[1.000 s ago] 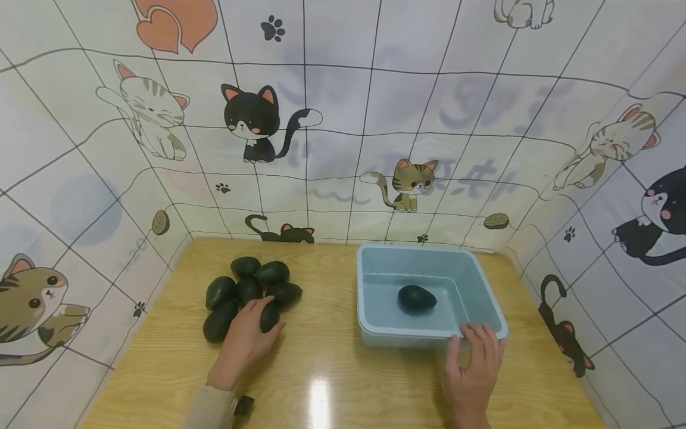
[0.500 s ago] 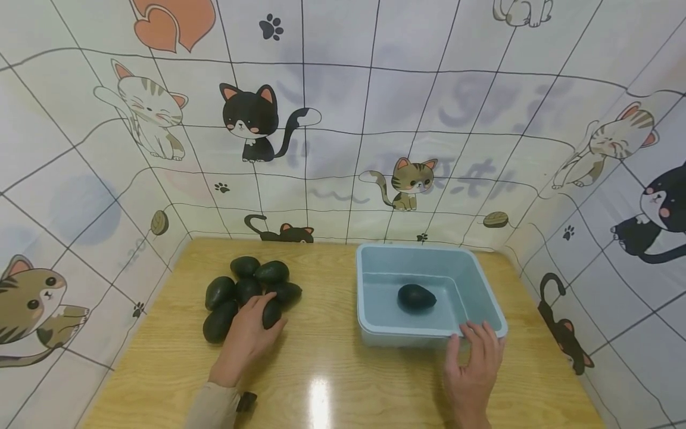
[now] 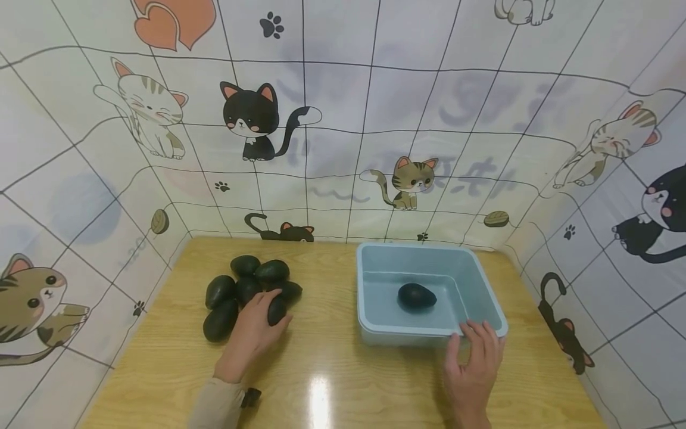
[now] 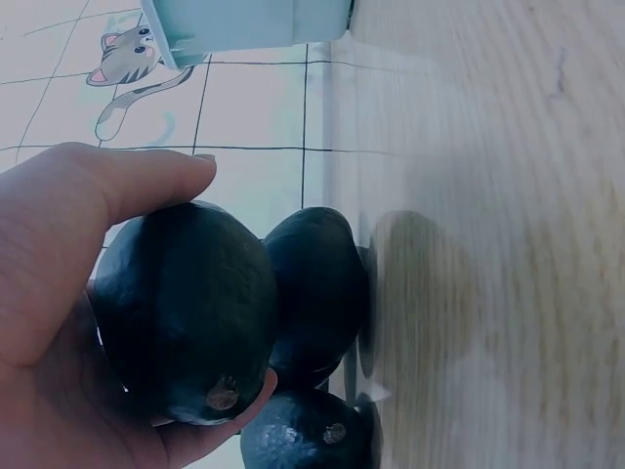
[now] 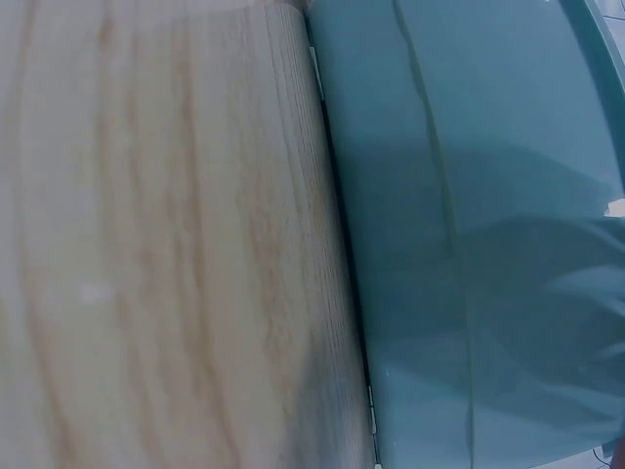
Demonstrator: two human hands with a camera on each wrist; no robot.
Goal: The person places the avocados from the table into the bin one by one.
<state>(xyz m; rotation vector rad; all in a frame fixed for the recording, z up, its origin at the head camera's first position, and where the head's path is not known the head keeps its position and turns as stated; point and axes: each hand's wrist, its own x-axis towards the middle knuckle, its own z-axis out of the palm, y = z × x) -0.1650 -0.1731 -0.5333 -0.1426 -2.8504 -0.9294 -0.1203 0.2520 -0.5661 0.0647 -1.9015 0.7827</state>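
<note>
My left hand (image 3: 257, 328) grips a dark green avocado (image 3: 276, 311) between thumb and fingers at the right front of a group of avocados. In the left wrist view the held avocado (image 4: 186, 313) fills the palm, with two others, a larger avocado (image 4: 317, 293) and a lower avocado (image 4: 308, 435), just behind it. My right hand (image 3: 474, 369) holds the near right rim of a light blue plastic bin (image 3: 407, 330), fingers over the edge and thumb outside. One avocado (image 3: 416, 297) lies on the bin's floor. The right wrist view shows the bin's outer wall (image 5: 410, 293).
Several avocados stay clustered on the left of the wooden table (image 3: 321, 357), among them a front-left avocado (image 3: 220, 322) and a back avocado (image 3: 272, 271). Cat-patterned sheeting (image 3: 343, 149) rises behind the table and on both sides.
My left hand has shifted slightly right with the avocado, away from the group. My right hand and the bin have kept their places.
</note>
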